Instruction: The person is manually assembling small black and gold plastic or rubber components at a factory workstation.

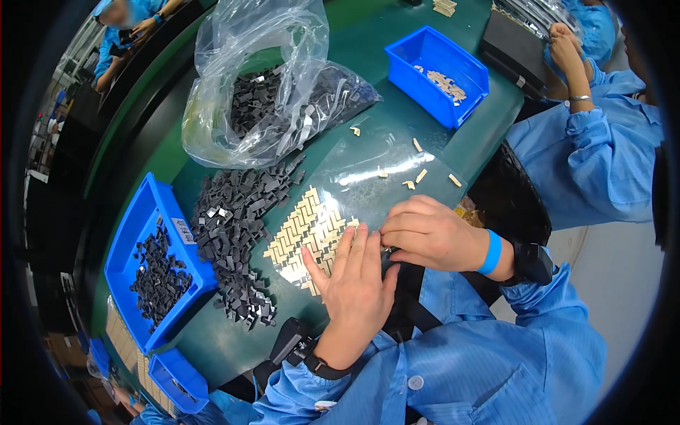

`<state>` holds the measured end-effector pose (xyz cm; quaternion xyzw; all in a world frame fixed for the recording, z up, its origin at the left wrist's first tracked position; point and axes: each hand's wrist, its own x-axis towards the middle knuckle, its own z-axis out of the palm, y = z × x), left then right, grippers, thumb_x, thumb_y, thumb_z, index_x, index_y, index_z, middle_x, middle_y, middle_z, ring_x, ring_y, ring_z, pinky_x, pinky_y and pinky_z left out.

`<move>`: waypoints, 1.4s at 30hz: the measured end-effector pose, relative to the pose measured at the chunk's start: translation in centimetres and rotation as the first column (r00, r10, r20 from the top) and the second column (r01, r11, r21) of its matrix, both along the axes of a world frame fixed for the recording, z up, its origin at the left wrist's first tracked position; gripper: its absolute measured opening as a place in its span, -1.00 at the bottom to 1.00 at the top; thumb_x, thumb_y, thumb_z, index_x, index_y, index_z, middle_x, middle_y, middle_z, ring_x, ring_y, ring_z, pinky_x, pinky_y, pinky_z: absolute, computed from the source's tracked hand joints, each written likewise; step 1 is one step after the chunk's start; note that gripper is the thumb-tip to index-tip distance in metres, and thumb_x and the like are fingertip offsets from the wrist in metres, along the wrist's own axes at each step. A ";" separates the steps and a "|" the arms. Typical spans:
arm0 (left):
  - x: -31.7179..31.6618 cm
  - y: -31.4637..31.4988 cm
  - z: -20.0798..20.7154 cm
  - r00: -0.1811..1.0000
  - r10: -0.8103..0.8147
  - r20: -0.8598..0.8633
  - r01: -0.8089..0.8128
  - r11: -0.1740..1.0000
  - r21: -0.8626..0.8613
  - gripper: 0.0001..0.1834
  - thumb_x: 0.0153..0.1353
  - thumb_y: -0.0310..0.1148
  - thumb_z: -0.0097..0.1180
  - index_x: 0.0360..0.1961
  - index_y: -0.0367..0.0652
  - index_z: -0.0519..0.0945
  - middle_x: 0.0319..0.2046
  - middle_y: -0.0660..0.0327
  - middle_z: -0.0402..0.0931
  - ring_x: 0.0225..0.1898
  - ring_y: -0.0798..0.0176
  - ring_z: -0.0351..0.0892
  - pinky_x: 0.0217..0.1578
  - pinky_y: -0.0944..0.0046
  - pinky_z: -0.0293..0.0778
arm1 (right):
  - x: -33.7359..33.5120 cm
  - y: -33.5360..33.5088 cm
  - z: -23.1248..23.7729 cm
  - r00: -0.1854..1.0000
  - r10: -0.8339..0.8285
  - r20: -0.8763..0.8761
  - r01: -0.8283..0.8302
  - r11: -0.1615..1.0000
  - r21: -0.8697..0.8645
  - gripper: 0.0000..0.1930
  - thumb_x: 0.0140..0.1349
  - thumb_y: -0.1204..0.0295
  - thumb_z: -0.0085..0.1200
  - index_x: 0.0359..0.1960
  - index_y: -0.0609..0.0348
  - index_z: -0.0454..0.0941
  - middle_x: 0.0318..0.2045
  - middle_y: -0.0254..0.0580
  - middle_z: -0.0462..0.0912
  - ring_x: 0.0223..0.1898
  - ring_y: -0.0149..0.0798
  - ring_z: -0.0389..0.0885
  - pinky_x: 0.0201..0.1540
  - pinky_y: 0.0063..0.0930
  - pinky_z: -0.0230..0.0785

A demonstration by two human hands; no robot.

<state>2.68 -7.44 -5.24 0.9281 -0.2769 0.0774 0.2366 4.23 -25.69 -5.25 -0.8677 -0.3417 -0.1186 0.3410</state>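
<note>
Pale strips [301, 228] are laid in a herringbone patch on a clear sheet [368, 152], on the green worktop [354, 39], just in front of the wearer. L hand [350, 280] is spread nearly flat, palm down, fingers extended, tips resting on the near R edge of the patch; nothing seen gripped. R hand [435, 234] is half-curled, fingers bunched, tips drawn in just beside the L index; a small dark bit shows near the thumb, but whether it's held can't be told. Loose pale pcs [421, 176] are scattered on/near the sheet, beyond the R hand. Approx. L of the patch, black pcs [237, 219] are heaped, w/ more seen in an open clear bag [262, 32] behind. Black pcs are also held in a blue bin [127, 265] at far L; pale ones in another blue tray [425, 95], upper R. Co-worker's blue sleeve [595, 170] is seen at R.
</note>
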 end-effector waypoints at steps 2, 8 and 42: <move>-0.1 -0.1 0.0 1.000 0.006 0.003 -0.006 1.000 -0.009 -0.42 -0.17 -0.29 0.35 -0.06 -0.20 0.46 0.00 0.11 0.46 0.12 0.11 0.37 0.21 -0.32 -0.34 | 0.0 0.0 0.0 1.000 -0.003 0.004 0.002 1.000 0.018 -0.69 -0.12 0.42 0.24 -0.28 0.19 0.52 -0.25 -0.26 0.51 -0.13 -0.16 0.45 -0.08 -0.33 0.28; -0.6 -0.1 -0.1 1.000 0.026 -0.016 -0.026 1.000 -0.007 -0.50 -0.11 -0.28 0.30 -0.10 -0.14 0.48 0.01 0.16 0.44 0.13 0.17 0.35 0.17 -0.38 -0.29 | -0.3 0.3 0.3 1.000 -0.008 -0.014 0.008 1.000 0.027 -0.73 -0.14 0.46 0.21 -0.34 0.21 0.50 -0.31 -0.25 0.52 -0.17 -0.18 0.47 -0.12 -0.34 0.30; -0.1 5.6 2.6 0.121 -0.846 -0.518 -0.549 0.378 -0.745 -0.80 0.27 -0.39 -0.02 -0.29 -0.33 0.56 -0.41 0.14 0.57 -0.47 0.40 0.53 -0.49 0.47 0.38 | -1.2 2.4 6.7 0.891 0.244 0.382 -0.296 0.952 0.082 -0.87 -0.07 0.51 0.10 -0.42 0.20 0.56 -0.28 -0.16 0.58 -0.26 -0.18 0.57 -0.26 -0.35 0.44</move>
